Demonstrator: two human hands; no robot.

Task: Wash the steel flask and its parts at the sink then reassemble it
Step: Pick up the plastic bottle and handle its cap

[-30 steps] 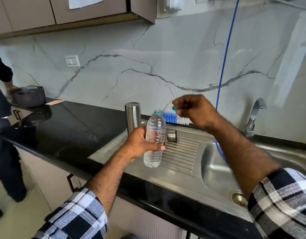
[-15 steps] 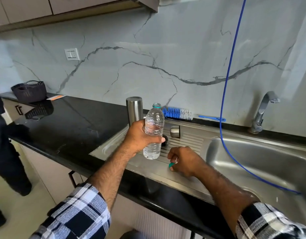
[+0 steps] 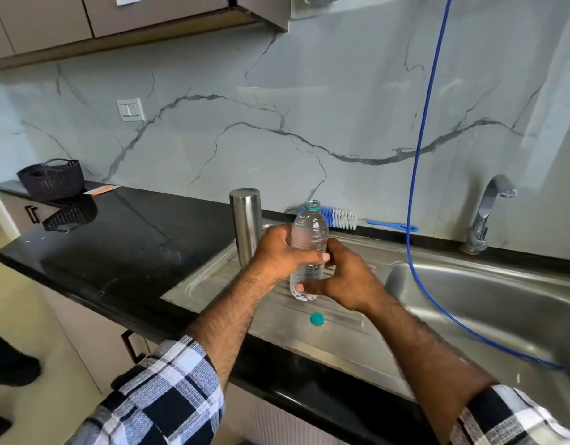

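Black stone worktop [image 3: 116,252] carries a stainless steel sink unit [image 3: 341,335] with ribbed drainboard and a basin on the drainboard's far side from the worktop's open stretch. Chrome tap [image 3: 484,213] stands behind the basin; a thin blue hose [image 3: 421,139] drops from above into the basin. Dark woven basket [image 3: 52,179] sits well apart from the sink, at the worktop's far end.

Tall cylindrical brushed-steel flask [image 3: 246,223] stands upright, mouth down by the look of it, at the back corner of the drainboard, untouched. Blue-and-white bottle brush [image 3: 341,219] lies along the wall behind the drainboard.

Clear plastic water bottle [image 3: 309,239], uncapped, held upright over the drainboard, just beside the flask. Left hand [image 3: 277,252] grip: fingers wrapped round the bottle's middle. Right hand [image 3: 351,277] grip: fingers and thumb curled round the bottle's lower part. Small teal bottle cap [image 3: 317,318] lies on the drainboard, near the front edge, below the bottle.

Step, as judged: prep, water bottle opened, flask wash not yet begun. Next move likely calls for freeing one hand, righting the flask and pouring water into it over the sink. Flask's other parts: cannot tell, hidden behind the hands if present.
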